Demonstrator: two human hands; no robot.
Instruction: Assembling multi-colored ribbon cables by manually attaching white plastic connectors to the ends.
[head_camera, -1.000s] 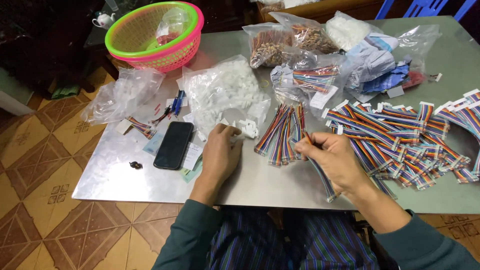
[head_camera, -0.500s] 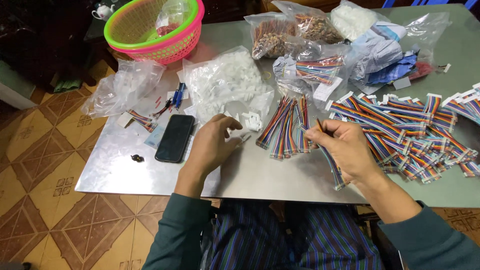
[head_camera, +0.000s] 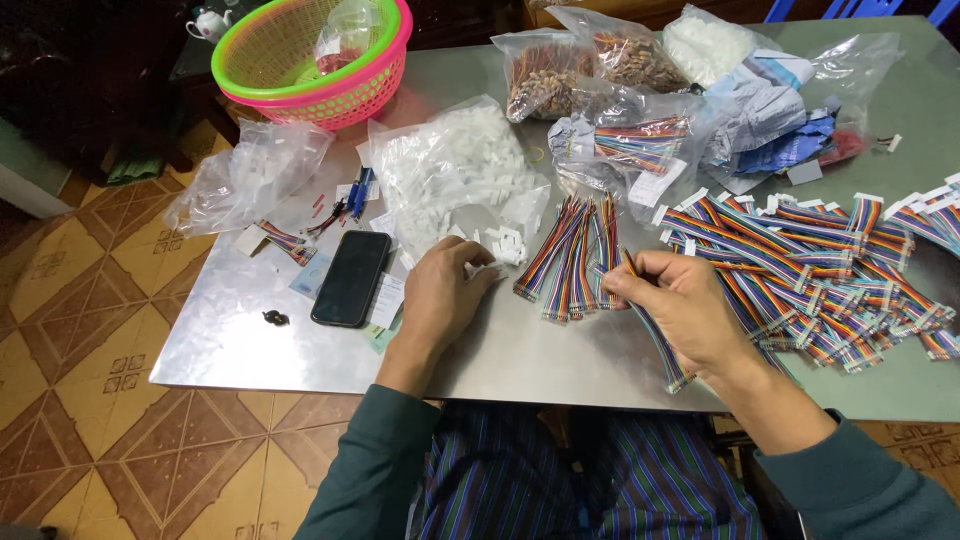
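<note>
head view shows the right hand (head_camera: 682, 308) pinched on one rainbow ribbon cable (head_camera: 655, 340), its loose end trailing toward the table edge (head_camera: 560, 372). left hand (head_camera: 442, 298) has its fingers closed down on small white connectors (head_camera: 503, 245) beside the bag of white connectors (head_camera: 455, 170). a bare bundle of cables (head_camera: 572, 255) lies between the hands; the larger heap with white ends (head_camera: 800, 265), at right, looks finished.

table (head_camera: 250, 340): brushed metal, dull sheen | bags (head_camera: 240, 175): clear glossy plastic | basket (head_camera: 300, 95): probably plastic
</note>
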